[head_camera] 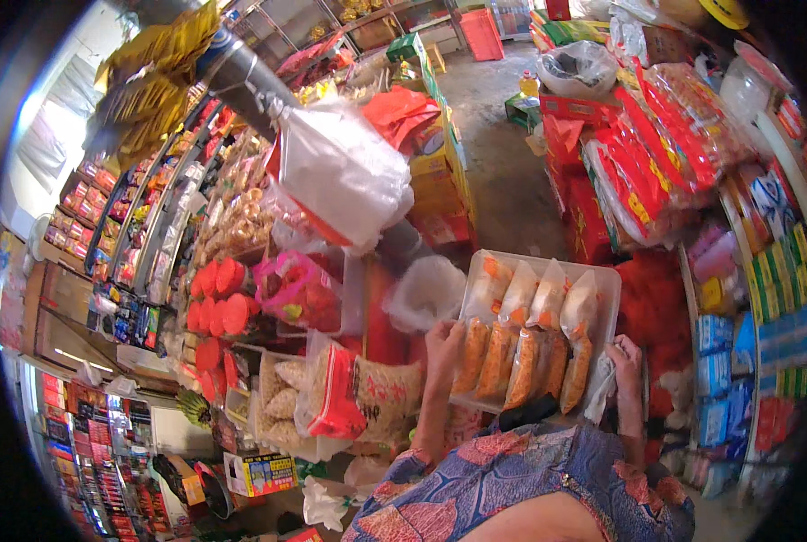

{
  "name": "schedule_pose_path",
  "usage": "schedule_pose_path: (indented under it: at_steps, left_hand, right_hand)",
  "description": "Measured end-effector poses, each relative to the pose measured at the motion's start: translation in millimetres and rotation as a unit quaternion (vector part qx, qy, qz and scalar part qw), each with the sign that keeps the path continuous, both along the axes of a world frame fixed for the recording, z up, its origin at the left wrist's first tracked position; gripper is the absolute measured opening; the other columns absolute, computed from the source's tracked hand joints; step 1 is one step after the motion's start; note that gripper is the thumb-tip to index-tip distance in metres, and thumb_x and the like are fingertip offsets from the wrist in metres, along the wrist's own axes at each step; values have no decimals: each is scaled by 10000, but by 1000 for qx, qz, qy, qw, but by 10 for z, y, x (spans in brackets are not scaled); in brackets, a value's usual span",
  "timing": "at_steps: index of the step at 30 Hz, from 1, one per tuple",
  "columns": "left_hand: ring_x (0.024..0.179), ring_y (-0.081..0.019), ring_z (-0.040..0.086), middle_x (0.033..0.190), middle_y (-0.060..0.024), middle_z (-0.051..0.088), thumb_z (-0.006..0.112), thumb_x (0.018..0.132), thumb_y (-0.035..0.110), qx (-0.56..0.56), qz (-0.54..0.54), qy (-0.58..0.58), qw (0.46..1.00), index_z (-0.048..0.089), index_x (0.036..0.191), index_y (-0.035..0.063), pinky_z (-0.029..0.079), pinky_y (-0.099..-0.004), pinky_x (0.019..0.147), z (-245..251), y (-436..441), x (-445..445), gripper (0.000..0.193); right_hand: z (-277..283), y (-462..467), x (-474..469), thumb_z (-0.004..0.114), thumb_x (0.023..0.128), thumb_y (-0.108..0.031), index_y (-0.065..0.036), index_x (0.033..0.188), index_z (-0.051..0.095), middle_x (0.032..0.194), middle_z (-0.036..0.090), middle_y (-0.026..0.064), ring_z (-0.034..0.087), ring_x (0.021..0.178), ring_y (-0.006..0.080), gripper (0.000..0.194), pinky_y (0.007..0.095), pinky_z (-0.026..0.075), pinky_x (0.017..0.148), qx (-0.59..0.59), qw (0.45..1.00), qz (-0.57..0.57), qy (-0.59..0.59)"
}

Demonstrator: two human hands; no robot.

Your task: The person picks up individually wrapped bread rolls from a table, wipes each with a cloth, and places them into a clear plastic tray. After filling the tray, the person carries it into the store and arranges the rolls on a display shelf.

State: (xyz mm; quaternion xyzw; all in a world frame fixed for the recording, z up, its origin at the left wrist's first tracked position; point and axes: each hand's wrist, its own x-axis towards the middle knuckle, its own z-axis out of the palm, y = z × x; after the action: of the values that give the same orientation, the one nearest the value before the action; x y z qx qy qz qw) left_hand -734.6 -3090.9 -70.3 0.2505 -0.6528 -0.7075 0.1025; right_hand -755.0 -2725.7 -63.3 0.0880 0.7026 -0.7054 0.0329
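A shallow translucent plastic tray [612, 284] is held between my two hands, close in front of my patterned shirt. My left hand [444, 342] grips its left edge. My right hand [623, 356] is at its right edge, with a crumpled white cloth or tissue [601, 386] between the hand and the tray's side. Inside lie several clear bags of orange-brown food [523, 369] in the near row. Several paler bags with orange contents [541, 295] make up the far row.
A pillar with hanging white plastic bags [342, 169] stands ahead to the left. Left are red-lidded jars [227, 278] and a large bag of pale snacks [383, 386]. Red packages [647, 156] are stacked at right, beside packed shelves [786, 325]. A concrete floor aisle [505, 149] runs between cartons.
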Motion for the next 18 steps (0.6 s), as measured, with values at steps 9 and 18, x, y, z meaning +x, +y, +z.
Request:
schedule_pose_path:
  at_steps: [9,18]
  left_hand:
    - [714,-69,543,798,-3,625,642,902,175,-61,72,-20,995,643,893,-6,447,-235,644,136,-116,-1538,182]
    - [739,-76,551,810,4,624,654,885,166,-61,123,-29,990,638,893,2,461,-241,669,308,-430,-2855,165]
  right_hand:
    - [217,-189,-2052,589,856,-97,-81,797,571,671,521,-51,475,602,42,64,226,374,549,-24,996,88,-22]
    - [-72,-671,-3651,591,868,-126,-94,787,560,666,517,-64,482,579,35,92,216,372,535,-8,991,135,-21]
